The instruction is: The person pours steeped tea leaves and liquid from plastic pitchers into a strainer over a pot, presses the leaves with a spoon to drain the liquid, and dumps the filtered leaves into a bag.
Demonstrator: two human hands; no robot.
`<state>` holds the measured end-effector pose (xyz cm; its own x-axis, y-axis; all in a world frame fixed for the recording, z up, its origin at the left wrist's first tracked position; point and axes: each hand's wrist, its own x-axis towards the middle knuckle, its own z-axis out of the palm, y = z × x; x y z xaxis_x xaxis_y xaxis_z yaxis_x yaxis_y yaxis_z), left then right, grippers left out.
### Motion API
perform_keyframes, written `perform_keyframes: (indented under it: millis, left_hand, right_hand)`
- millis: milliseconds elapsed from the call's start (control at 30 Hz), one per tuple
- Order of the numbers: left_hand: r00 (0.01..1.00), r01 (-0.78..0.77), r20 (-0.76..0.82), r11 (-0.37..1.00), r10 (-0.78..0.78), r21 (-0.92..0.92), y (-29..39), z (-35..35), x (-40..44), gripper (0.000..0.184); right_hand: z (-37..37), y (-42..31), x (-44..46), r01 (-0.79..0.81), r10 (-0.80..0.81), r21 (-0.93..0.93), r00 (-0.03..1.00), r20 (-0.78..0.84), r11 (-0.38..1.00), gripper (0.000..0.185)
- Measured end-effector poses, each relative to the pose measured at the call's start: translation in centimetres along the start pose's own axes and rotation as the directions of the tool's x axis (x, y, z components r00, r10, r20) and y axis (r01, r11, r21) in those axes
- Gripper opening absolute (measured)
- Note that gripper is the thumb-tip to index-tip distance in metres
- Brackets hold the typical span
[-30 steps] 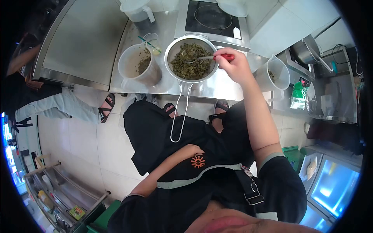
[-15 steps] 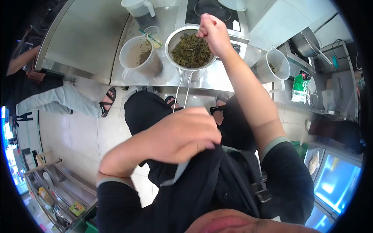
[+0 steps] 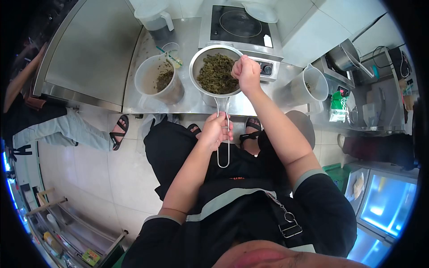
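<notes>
A round metal strainer (image 3: pixel 195 80) full of wet, dark green leaves (image 3: pixel 216 73) rests over a container at the counter's front edge. My left hand (image 3: pixel 215 130) is closed around its long wire handle (image 3: pixel 223 157). At the strainer's right rim, my right hand (image 3: pixel 247 73) is a fist above the leaves. A thin metal utensil showed beneath this fist a moment earlier; now the fingers hide it. To the left stands a plastic pitcher (image 3: pixel 149 82) with leaf residue on its inner wall.
Behind the strainer sits an induction cooktop (image 3: pixel 240 24). A clear measuring cup (image 3: pixel 172 49) and another pitcher (image 3: pixel 152 18) are at the back left. On the right are a pitcher (image 3: pixel 315 85) and a green-white bag (image 3: pixel 338 106). Another person (image 3: pixel 58 125) stands at left.
My left hand has gone from the apron at my chest to the strainer handle. My right hand has come down and nearer. The apron now hangs lower.
</notes>
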<state>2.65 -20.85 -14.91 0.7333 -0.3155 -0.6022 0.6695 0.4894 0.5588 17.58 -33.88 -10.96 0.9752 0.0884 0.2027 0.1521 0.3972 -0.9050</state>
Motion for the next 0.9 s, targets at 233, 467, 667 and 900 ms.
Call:
perform_keyframes:
  millis: [233, 467, 667, 900]
  left_hand:
    - [0.893, -0.229, -0.373, 0.968, 0.252, 0.104, -0.4, -0.6, 2.2, 0.049]
    - [0.919, -0.357, -0.121, 0.921, 0.376, 0.156, 0.7, -0.5, 3.9, 0.076]
    - [0.900, -0.370, -0.084, 0.852, 0.427, 0.371, -2.3, -0.3, 5.2, 0.058]
    - [0.799, -0.501, -0.127, 0.768, 0.587, 0.398, -4.3, 0.4, 5.2, 0.049]
  right_hand:
    - [1.8, -3.9, 2.2, -0.021, 0.022, -0.084, 1.000, 0.002, 0.996, 0.044]
    - [3.2, -2.1, -2.2, 0.022, -0.014, -0.096, 0.996, 0.085, 0.995, 0.044]
    - [0.8, -0.7, -3.2, 0.194, -0.116, -0.227, 0.941, 0.319, 0.954, 0.047]
    - [0.3, 0.3, -2.7, 0.135, -0.128, -0.205, 0.991, 0.046, 0.970, 0.042]
